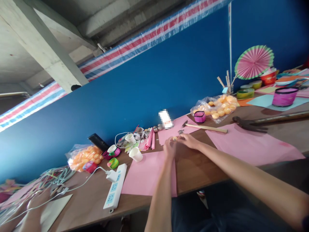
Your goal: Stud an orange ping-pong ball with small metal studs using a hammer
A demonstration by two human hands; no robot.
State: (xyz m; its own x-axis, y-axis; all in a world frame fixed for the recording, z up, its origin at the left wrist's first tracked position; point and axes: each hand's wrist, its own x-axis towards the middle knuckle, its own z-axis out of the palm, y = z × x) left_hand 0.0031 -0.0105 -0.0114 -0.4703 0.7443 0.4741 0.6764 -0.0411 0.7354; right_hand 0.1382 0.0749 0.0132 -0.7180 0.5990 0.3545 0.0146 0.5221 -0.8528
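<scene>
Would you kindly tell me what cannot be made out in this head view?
- Small thing between left hand and right hand: too small, fingers cover it.
- White item by the blue wall: blurred out.
- Hand at lower left: motion-blurred, cut by the edge.
- Long dark tool: handle cut off at right edge.

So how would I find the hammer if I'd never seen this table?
Start at the long brown table under the blue wall. Just beyond the two hands, past the pink paper, lies the hammer. It is the only tool with a pale wooden handle; the tool beside it is dark.
</scene>
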